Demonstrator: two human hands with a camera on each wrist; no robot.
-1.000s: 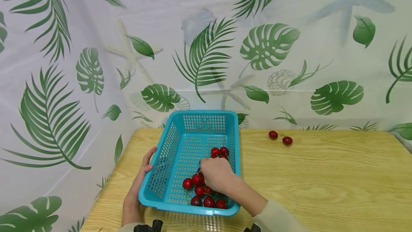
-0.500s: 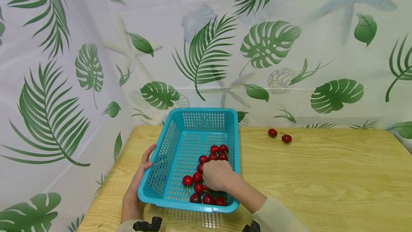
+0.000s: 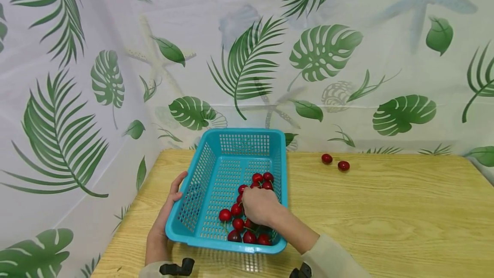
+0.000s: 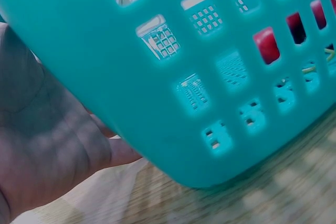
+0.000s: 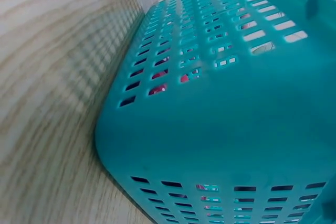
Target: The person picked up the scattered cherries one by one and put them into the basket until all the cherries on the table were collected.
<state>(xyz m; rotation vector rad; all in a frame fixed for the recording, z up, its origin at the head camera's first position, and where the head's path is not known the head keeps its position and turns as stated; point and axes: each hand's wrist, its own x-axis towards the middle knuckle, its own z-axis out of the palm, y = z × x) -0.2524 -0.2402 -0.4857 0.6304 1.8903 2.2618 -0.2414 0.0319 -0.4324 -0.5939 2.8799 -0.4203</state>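
A blue plastic basket (image 3: 210, 240) with slotted walls stands on the wooden table, with several red cherries (image 3: 236, 209) gathered in its right and near part. At its left side, my left hand (image 3: 164, 216) rests against the outer wall, fingers fairly straight near the rim. The left wrist view has that palm (image 4: 47, 129) beside the basket's wall (image 4: 121, 103). Inside the basket, my right hand (image 3: 262, 207) reaches down among the cherries with bent fingers. Its fingertips are hidden, so whether it pinches a cherry does not show. The right wrist view is mostly basket wall (image 5: 210, 129).
Two more cherries (image 3: 343, 166) lie on the table (image 3: 370, 213) at the back, right of the basket. A leaf-patterned cloth (image 3: 251, 76) hangs behind the table and along the left.
The basket and loose cherries appear slightly higher in view, as the whole scene has shifted. My right hand stays among the cherries with slight movement; my left hand keeps its place on the basket.
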